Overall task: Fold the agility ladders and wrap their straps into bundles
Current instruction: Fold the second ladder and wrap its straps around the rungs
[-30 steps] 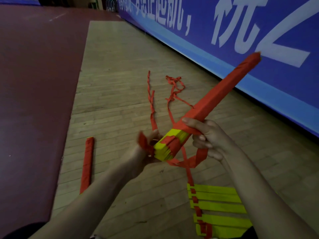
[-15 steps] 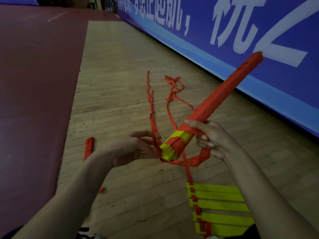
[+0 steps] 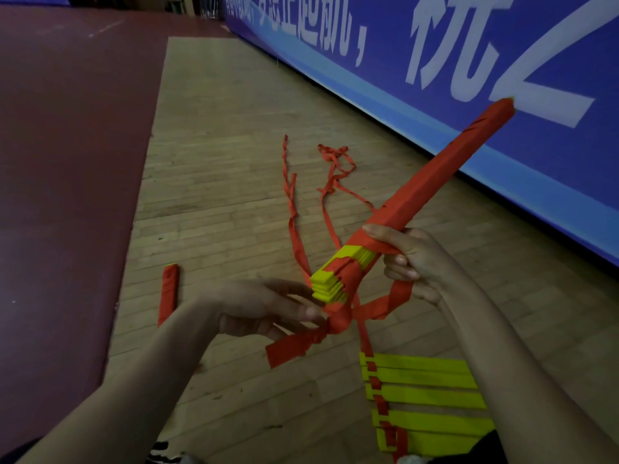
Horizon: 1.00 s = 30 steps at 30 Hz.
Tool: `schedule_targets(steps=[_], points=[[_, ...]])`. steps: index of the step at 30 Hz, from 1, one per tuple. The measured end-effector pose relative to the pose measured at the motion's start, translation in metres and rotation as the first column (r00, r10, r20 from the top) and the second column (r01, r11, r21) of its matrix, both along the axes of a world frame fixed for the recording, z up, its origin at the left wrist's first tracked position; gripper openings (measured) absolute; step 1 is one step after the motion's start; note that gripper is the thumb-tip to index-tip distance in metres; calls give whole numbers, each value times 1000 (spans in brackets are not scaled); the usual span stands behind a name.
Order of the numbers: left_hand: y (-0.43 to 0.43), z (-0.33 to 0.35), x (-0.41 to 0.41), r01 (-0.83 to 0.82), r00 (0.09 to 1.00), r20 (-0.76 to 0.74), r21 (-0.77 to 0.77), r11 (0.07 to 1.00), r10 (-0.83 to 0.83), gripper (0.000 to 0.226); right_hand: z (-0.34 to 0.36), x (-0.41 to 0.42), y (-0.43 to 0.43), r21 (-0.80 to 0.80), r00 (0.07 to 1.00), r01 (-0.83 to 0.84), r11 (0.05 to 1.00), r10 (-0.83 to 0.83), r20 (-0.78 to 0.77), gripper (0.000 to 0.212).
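the right hand [image 3: 413, 262] curls its grip round the ladder bundle [image 3: 435, 182], while the left hand [image 3: 261, 306] seems to pinch the red strap [image 3: 294, 348], fingertips partly hidden.

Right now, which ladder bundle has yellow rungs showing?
The held bundle, gripped by the right hand, its near end bare yellow; the floor bundle on the left is wholly red.

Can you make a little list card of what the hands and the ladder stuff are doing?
Right hand: grips the long red-wrapped bundle of yellow ladder rungs, tilted up
Left hand: pinches the red fabric strap below the bundle's yellow end
Floor, near: flat yellow ladder rungs, laid out
Floor, left: a second red wrapped bundle
Floor, ahead: loose red strap tails
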<state>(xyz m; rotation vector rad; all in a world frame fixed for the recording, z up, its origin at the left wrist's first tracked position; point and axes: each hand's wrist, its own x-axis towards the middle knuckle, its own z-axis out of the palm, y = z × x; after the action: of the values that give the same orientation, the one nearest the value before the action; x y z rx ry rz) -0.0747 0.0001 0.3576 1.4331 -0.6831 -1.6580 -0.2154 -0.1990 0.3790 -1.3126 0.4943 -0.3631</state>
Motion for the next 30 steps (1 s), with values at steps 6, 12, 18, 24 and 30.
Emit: schedule_targets(steps=[6,12,18,24,30], points=[[-9,-13,-14,28,986,166,-19,999,-25,18,5,-4,0,24,1000,-6,1000,6,28,31],[-20,-12,-13,-383,864,284,-162,909,415,14,6,-6,7,9,999,-40,999,40,-16,33],[-29,5,-19,-488,787,290,-246,837,544,30,6,-6,15,-10,998,-57,998,56,-40,26],[-30,11,-28,-614,736,166,-246,750,656,28,2,0,21,-58,998,-39,998,36,-54,22],[-34,3,-38,-795,554,12,-289,533,832,22,1,4,22,-68,998,17,998,-21,-53,33]])
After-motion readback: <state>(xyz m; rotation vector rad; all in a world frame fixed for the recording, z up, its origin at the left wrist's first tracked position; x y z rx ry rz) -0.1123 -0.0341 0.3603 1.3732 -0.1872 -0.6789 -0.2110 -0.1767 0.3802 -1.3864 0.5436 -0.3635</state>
